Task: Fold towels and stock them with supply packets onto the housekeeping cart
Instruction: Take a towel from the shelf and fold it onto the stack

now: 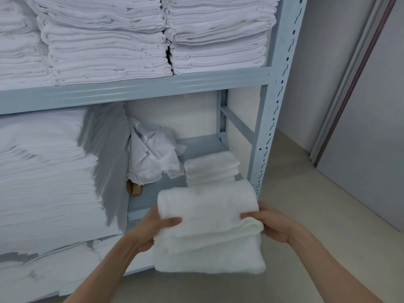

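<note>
A thick white folded towel [207, 228] is held in the air in front of the lower shelf of a grey metal rack [264, 132]. My left hand [153, 228] grips its left edge, thumb on top. My right hand [273, 224] grips its right edge, thumb on top as well. Just behind the towel, a small stack of folded white towels [211, 169] lies on the lower shelf. No cart and no supply packets are in view.
The upper shelf carries tall stacks of folded white linen [105, 44]. A large pile of white sheets [43, 171] fills the lower left. A crumpled white cloth [153, 154] lies mid-shelf over a brown box [135, 189]. Beige floor [317, 193] and a grey door [371, 149] lie to the right.
</note>
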Demonstrator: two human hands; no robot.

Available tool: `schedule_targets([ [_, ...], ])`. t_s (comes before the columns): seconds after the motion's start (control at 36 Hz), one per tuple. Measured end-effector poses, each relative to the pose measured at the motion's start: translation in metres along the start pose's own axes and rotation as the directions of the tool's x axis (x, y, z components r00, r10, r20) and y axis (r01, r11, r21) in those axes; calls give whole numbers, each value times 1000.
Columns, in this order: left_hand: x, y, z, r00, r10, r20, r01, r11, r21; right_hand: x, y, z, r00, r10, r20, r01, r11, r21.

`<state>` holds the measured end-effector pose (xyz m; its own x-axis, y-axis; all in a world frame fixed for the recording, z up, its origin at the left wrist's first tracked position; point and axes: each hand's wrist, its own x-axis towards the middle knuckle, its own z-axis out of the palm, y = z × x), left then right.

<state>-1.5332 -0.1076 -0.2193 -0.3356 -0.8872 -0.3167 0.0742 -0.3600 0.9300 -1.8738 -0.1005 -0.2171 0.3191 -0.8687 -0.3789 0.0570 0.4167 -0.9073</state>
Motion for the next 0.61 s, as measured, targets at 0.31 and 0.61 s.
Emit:
schedule_targets([
  [0.31, 17, 32, 16, 954, 207, -217, -222, 974, -48, -3, -29, -8, 963, -227, -146, 251, 952, 174],
  [0.61, 7, 10, 52, 989, -5, -148, 13, 999, 51, -12, -5, -35, 994, -24, -104, 35, 994, 99],
])
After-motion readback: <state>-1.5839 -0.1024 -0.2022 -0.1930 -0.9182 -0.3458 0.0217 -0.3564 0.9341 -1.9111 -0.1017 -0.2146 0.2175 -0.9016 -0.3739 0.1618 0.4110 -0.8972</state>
